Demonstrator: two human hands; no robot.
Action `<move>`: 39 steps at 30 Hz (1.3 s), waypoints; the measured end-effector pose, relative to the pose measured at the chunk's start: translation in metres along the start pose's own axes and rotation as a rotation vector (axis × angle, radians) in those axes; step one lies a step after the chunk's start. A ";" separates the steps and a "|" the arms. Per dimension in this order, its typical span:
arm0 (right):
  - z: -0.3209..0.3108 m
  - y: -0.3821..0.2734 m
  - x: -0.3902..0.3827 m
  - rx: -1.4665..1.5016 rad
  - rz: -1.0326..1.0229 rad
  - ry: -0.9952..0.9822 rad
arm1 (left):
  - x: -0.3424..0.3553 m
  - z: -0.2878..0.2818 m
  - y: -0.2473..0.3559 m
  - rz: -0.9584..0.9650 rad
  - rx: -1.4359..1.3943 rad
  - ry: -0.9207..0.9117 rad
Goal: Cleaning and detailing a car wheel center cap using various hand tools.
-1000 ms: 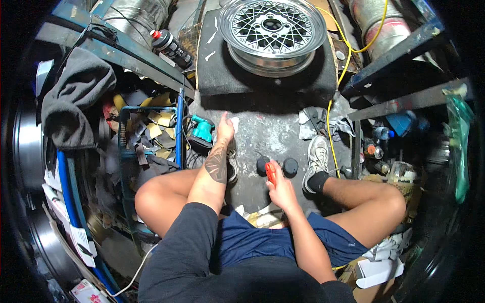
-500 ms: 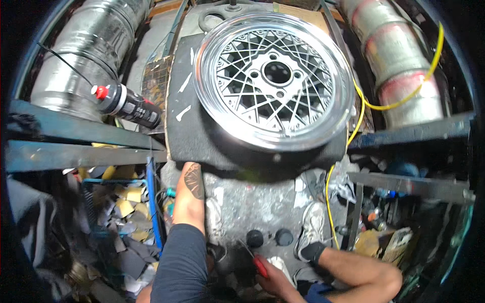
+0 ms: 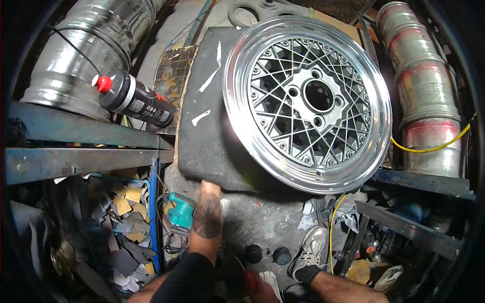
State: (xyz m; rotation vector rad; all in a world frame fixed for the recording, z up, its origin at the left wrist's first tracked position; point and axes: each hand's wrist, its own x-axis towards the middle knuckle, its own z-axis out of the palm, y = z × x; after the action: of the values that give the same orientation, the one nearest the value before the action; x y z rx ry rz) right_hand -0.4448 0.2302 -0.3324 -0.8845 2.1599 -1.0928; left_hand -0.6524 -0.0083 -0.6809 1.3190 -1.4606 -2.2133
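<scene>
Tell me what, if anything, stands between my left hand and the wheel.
The pad does: your left forearm runs under its front edge, which appears to hide the left hand, while the wheel rests on top.

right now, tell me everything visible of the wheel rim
The wheel rim is round and metal-looking: a broad, shiny lip around grey crossing spokes with small bolt-like studs at their outer ends. The hub has a large centre hole ringed by four smaller ones. Without a tyre, it lies face up on the dark pad, nothing else seen touching it; its underside is hidden.
</scene>
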 end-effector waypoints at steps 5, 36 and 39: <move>0.282 0.037 -0.012 0.926 0.828 0.526 | -0.070 -0.034 -0.020 -0.192 -0.480 0.081; -0.098 0.336 -0.002 -0.697 1.038 0.489 | -0.037 0.090 0.138 0.792 1.420 -0.401; -0.118 0.359 0.000 -0.855 0.884 0.860 | -0.017 0.126 0.133 0.885 1.403 -0.430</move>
State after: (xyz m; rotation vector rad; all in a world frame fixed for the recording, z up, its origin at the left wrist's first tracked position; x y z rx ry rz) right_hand -0.6380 0.4480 -0.5735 0.4396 3.2627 -0.0074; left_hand -0.7768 0.0168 -0.5482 0.0425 -3.0910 -0.7385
